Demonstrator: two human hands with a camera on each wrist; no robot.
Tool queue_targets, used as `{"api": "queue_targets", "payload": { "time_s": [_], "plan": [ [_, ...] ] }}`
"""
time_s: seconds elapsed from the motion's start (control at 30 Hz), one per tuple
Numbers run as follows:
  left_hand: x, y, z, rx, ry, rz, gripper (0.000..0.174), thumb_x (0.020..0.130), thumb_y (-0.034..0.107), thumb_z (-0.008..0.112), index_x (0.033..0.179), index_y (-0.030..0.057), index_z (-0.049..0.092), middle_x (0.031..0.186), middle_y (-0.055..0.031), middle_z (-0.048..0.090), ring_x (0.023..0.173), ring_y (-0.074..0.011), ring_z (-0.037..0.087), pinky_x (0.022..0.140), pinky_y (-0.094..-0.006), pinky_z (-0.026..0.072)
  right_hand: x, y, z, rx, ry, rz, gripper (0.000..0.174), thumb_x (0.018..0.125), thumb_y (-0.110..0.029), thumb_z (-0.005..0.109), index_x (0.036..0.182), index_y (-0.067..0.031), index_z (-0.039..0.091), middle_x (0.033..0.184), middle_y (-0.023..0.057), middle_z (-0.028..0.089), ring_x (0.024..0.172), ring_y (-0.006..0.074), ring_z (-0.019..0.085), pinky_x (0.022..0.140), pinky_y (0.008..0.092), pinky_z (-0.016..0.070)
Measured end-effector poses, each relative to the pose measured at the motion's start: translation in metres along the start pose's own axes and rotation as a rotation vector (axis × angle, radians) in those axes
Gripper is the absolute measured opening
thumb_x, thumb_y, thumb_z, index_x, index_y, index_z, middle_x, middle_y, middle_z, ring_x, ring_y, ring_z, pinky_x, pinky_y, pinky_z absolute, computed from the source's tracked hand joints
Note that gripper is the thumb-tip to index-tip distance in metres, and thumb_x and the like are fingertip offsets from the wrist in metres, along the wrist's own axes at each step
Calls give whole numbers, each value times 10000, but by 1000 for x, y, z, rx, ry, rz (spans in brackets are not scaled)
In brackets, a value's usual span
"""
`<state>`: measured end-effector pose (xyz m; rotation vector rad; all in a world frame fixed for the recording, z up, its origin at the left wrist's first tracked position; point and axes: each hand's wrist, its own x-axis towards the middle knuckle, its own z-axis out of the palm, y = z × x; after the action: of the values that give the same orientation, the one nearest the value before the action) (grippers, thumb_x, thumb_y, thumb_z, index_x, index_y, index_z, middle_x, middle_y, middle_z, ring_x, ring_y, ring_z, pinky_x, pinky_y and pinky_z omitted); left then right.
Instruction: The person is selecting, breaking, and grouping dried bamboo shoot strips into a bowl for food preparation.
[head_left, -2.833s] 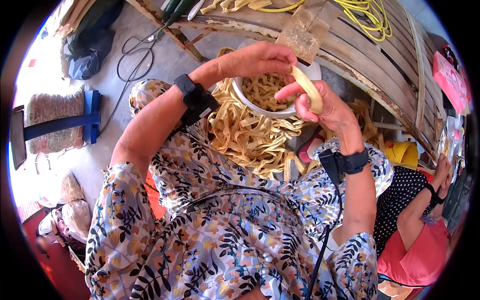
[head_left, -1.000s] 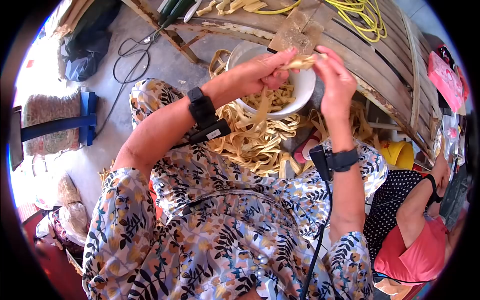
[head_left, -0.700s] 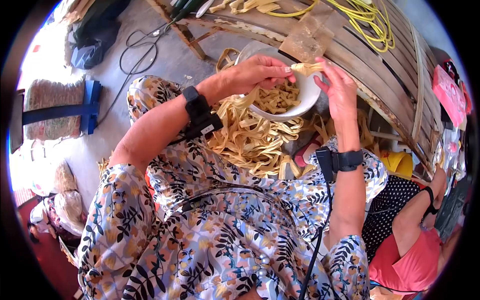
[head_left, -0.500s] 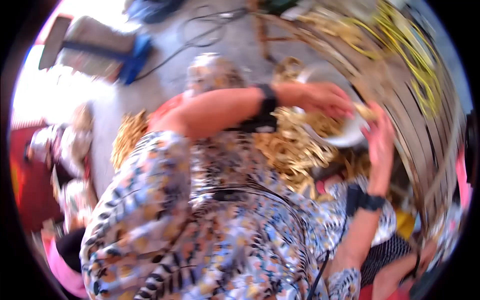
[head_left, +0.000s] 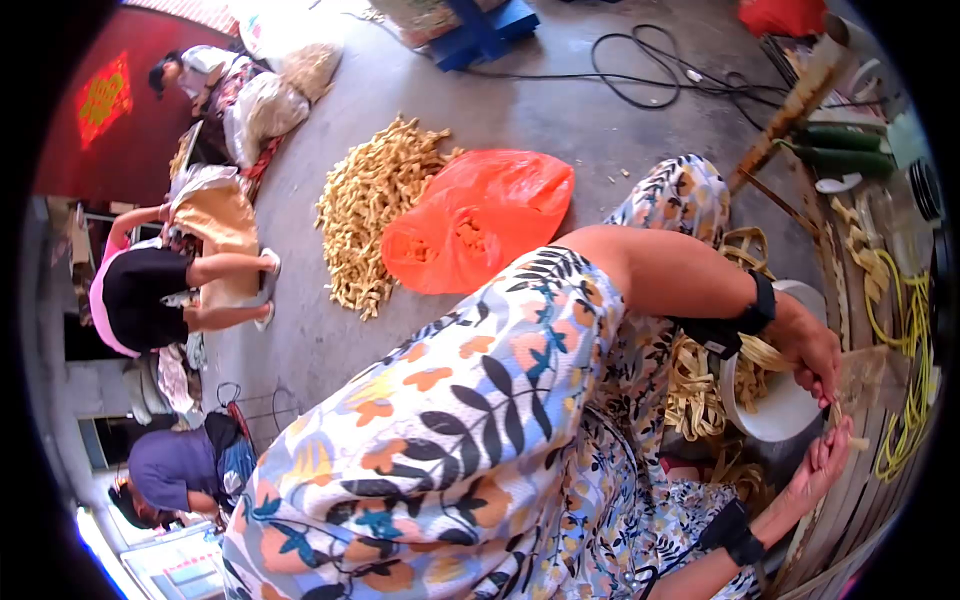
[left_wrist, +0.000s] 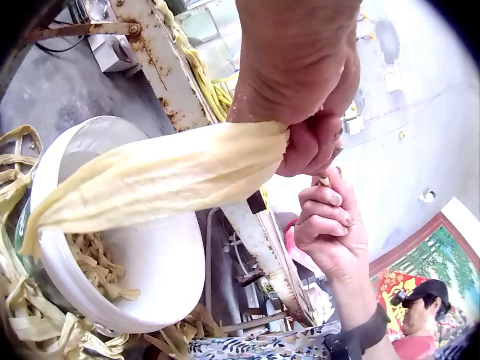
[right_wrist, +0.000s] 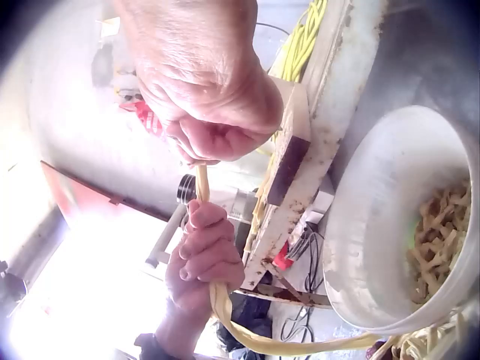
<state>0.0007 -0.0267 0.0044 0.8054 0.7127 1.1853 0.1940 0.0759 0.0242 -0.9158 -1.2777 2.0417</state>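
A long, flat, pale yellow pliable strip [left_wrist: 165, 176] runs between both hands. My left hand [head_left: 812, 345] grips it with curled fingers, and its broad tail hangs over the white bucket [head_left: 785, 425]. Just across from it, my right hand [head_left: 818, 468] pinches the strip's narrow end, fingers curled. In the right wrist view a short stretch of strip shows taut between the two hands. Short yellow pieces [right_wrist: 439, 244] lie inside the bucket. Beside the bucket, more long strips [head_left: 692, 395] lie in a loose pile near the person's legs.
A slatted wooden bench with a rusty frame [right_wrist: 330, 135] stands beyond the bucket, with a yellow cord [head_left: 912, 370] on it. A red plastic bag [head_left: 490, 220] and a heap of short yellow pieces [head_left: 370, 205] lie on the floor. Black cable [head_left: 640, 75] crosses the floor; people bend at the left.
The head view has swung left, bringing the red bag, the heap and other people into sight. Both hands changed hold on a strip; from stretched apart they are now close together.
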Motion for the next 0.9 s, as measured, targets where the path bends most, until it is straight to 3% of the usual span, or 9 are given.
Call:
{"api": "queue_targets", "payload": {
  "time_s": [0.27, 0.3, 0.4, 0.47, 0.5, 0.53, 0.73, 0.83, 0.9],
  "plan": [
    [-6, -3, -23, -104, -163, -53, 129, 833, 90, 551, 858, -24, 607, 612, 22, 525, 510, -38, 435, 473, -169, 339, 3, 0, 27, -119, 63, 26, 249, 879, -132, 483, 1071, 27, 488, 660, -15, 410, 435, -3, 258, 389, 129, 205],
    [-16, -5, -26, 340, -194, 495, 123, 834, 90, 550, 864, -14, 608, 632, 15, 541, 546, -41, 462, 506, -164, 360, 4, -2, 26, -154, 51, 44, 249, 869, -136, 498, 1064, 19, 497, 673, -14, 429, 460, 2, 290, 398, 132, 226],
    [-22, -3, -33, -2, -42, -68, 166, 853, 149, 537, 891, 2, 603, 704, -9, 580, 558, -57, 487, 477, -163, 373, -9, -6, 39, -197, -39, 95, 250, 840, -149, 544, 1043, -5, 522, 711, -13, 485, 535, 19, 385, 424, 142, 289],
    [-22, -2, -31, -137, 5, -274, 195, 866, 189, 528, 909, 12, 600, 753, -25, 607, 566, -68, 503, 458, -162, 382, -15, -4, 49, -198, -97, 96, 251, 821, -158, 574, 1029, -21, 539, 736, -13, 523, 584, 30, 449, 442, 148, 331],
    [-22, -5, -29, -145, -91, -201, 194, 862, 211, 539, 872, 30, 605, 645, 48, 552, 490, 17, 428, 376, -106, 262, -15, -1, 51, -190, -118, 89, 253, 811, -162, 589, 1022, -29, 548, 749, -12, 542, 609, 35, 480, 451, 151, 352],
    [-22, 6, -18, -43, -35, -235, 226, 877, 227, 513, 840, 18, 592, 576, 59, 475, 462, 3, 387, 368, -135, 245, -13, 3, 44, -209, -178, 6, 255, 790, -115, 612, 1024, -34, 553, 817, 12, 572, 703, 62, 533, 492, 159, 404],
    [-29, 15, -18, -37, -51, -247, 248, 885, 248, 497, 848, 18, 583, 554, 70, 426, 440, 3, 327, 367, -151, 220, -10, 8, 46, -251, -110, -106, 201, 783, -82, 612, 963, 2, 579, 737, 43, 590, 537, 44, 467, 482, 149, 367],
    [-29, 11, -27, -53, -87, -288, 239, 880, 249, 507, 843, 27, 587, 565, 73, 439, 458, 6, 346, 381, -146, 240, -3, 15, 34, -218, -129, -19, 189, 780, -79, 607, 939, 23, 588, 727, 69, 607, 534, 58, 499, 468, 168, 391],
    [-30, 2, -34, 8, 40, -257, 211, 877, 229, 511, 824, 42, 593, 571, 85, 439, 474, 5, 348, 396, -149, 258, -1, 17, 32, -198, -124, 56, 195, 801, -90, 585, 968, 8, 561, 687, 24, 537, 497, 32, 421, 430, 155, 326]
  ]
}}
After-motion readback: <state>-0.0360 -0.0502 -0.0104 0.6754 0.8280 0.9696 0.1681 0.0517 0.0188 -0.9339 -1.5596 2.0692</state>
